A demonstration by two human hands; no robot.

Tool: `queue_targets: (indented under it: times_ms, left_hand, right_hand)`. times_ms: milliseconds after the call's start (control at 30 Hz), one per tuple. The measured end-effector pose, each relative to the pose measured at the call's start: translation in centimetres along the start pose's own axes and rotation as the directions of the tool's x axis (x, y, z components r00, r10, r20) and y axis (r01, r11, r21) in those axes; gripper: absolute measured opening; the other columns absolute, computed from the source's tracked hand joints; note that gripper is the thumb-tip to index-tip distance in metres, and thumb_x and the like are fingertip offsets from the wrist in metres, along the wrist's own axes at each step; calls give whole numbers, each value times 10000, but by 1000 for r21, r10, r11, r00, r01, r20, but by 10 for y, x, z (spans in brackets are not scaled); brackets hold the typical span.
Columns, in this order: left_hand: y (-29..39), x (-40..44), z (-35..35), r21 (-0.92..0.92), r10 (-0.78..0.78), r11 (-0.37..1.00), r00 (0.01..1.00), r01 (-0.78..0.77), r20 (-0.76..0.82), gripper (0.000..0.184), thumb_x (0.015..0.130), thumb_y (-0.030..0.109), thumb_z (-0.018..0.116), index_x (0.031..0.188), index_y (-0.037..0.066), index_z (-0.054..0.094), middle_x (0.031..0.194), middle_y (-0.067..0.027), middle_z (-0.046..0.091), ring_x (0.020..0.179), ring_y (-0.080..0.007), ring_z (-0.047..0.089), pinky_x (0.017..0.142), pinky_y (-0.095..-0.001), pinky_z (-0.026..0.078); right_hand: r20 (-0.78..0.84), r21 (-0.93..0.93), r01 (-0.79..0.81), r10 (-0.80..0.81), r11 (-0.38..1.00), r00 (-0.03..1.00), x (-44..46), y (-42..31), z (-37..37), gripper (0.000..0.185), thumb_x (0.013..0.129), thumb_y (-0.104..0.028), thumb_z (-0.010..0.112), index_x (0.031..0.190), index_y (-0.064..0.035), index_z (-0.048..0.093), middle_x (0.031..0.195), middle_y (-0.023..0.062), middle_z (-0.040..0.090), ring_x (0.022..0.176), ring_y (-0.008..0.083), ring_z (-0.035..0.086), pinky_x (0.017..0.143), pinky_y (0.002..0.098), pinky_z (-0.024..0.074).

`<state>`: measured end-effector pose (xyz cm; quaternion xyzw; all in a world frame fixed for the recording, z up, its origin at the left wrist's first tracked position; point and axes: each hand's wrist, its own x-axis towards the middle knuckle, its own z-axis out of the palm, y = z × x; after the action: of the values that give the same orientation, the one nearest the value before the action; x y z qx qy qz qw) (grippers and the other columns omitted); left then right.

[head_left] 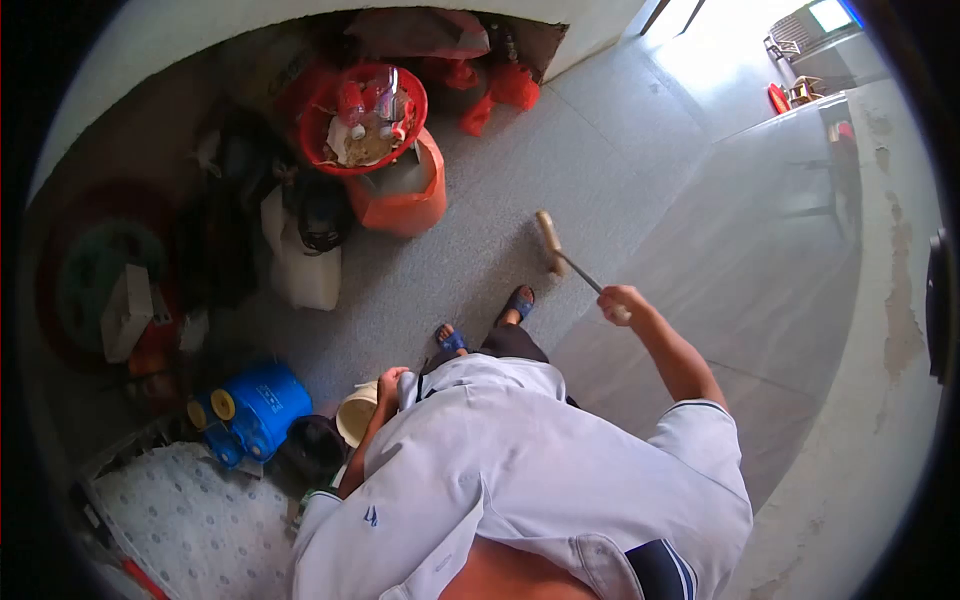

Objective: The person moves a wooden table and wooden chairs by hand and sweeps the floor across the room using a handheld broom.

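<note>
In my right hand (618,303), stretched out ahead over the floor, is a tool with a pale, roller-like head (549,232) on a thin grey shaft. My fingers are wrapped round its light-coloured handle end, and the head points away from me. I cannot tell whether the head touches the floor. Low at my left side, my left hand (391,384) is curled against the hem of my white shirt (480,420); what its fingers hold, if anything, is hidden. Just beyond that hand is a cream bucket (356,416).
A red basin (310,138) with bottles and scraps tops an orange bag (425,195). A white jerrycan (312,272) and dark bags are nearby. Blue containers (262,405) stand at left. Grey floor (620,150) leads to a bright doorway; a wall (890,300) runs right.
</note>
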<state>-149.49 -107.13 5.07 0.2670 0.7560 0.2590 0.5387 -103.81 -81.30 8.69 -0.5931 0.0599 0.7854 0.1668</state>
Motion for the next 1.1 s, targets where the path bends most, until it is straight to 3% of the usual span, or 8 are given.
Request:
queue_targets:
  times_ms: [33, 100, 233, 300, 467, 533, 767, 1100]
  left_hand:
    - [6, 0, 4, -36, -1, 999, 1000, 1, -5, 222, 673, 130, 555, 845, -10, 551, 738, -78, 580, 661, -114, 530, 598, -241, 429]
    - [-2, 7, 11, -76, 47, 996, 999, -46, 12, 238, 676, 133, 553, 862, -15, 543, 748, -82, 578, 671, -115, 529, 599, -243, 431]
    - [-9, -3, 26, 3, 169, 986, 985, -169, -45, 217, 675, 175, 557, 787, -11, 565, 695, -80, 579, 655, -134, 529, 608, -268, 430]
    - [-15, -2, 15, 145, 206, 961, 957, -237, 204, 225, 680, 187, 546, 788, -8, 570, 696, -107, 584, 671, -148, 544, 618, -275, 430]
    - [-31, -17, 29, 119, 84, 989, 995, -89, 47, 228, 682, 190, 543, 792, -7, 569, 701, -112, 584, 677, -153, 547, 619, -278, 431]
    - [-36, -20, 32, 120, 52, 991, 999, -52, 4, 229, 683, 191, 542, 794, -7, 569, 703, -115, 584, 679, -155, 548, 619, -279, 431]
    - [-37, -23, 28, 156, -14, 988, 998, 24, -66, 233, 686, 195, 538, 799, -6, 569, 711, -123, 585, 686, -162, 552, 619, -282, 431]
    - [-7, 27, 50, 253, 8, 967, 996, 14, -88, 238, 696, 201, 526, 815, 0, 570, 738, -137, 586, 704, -172, 560, 624, -289, 431]
  right_hand:
    - [-142, -420, 163, -241, 893, 960, 7, 12, 10, 49, 721, -49, 412, 680, -55, 385, 521, 37, 386, 371, 147, 386, 308, 288, 337]
    - [-132, -428, 311, -399, 848, 907, 0, 43, 50, 46, 733, -40, 379, 690, -55, 390, 520, 67, 420, 388, 191, 425, 308, 296, 340]
    - [-173, -457, 272, -385, 847, 907, -30, 56, 90, 62, 729, -35, 354, 677, -69, 358, 505, 59, 398, 386, 181, 423, 304, 293, 336]
    - [14, -323, 121, -123, 939, 992, -40, 51, 95, 98, 744, -63, 366, 653, -69, 329, 498, 40, 376, 379, 142, 411, 303, 270, 332]
    - [242, -115, -360, 377, 926, 894, -22, 69, 142, 197, 804, -157, 391, 636, -68, 341, 506, -2, 362, 382, 77, 377, 321, 183, 330]
    - [511, -39, -500, 447, 865, 734, 24, 89, 155, 212, 805, -147, 378, 612, -64, 348, 517, -3, 370, 391, 78, 391, 323, 173, 330]
    - [566, 5, -706, 580, 708, 586, 96, 130, 210, 155, 791, -92, 339, 652, -27, 362, 543, 16, 396, 402, 91, 404, 325, 181, 324]
    - [324, 112, -226, 179, 968, 929, 55, -40, 35, 161, 773, -97, 352, 625, -34, 356, 505, 25, 399, 351, 63, 385, 288, 153, 321]
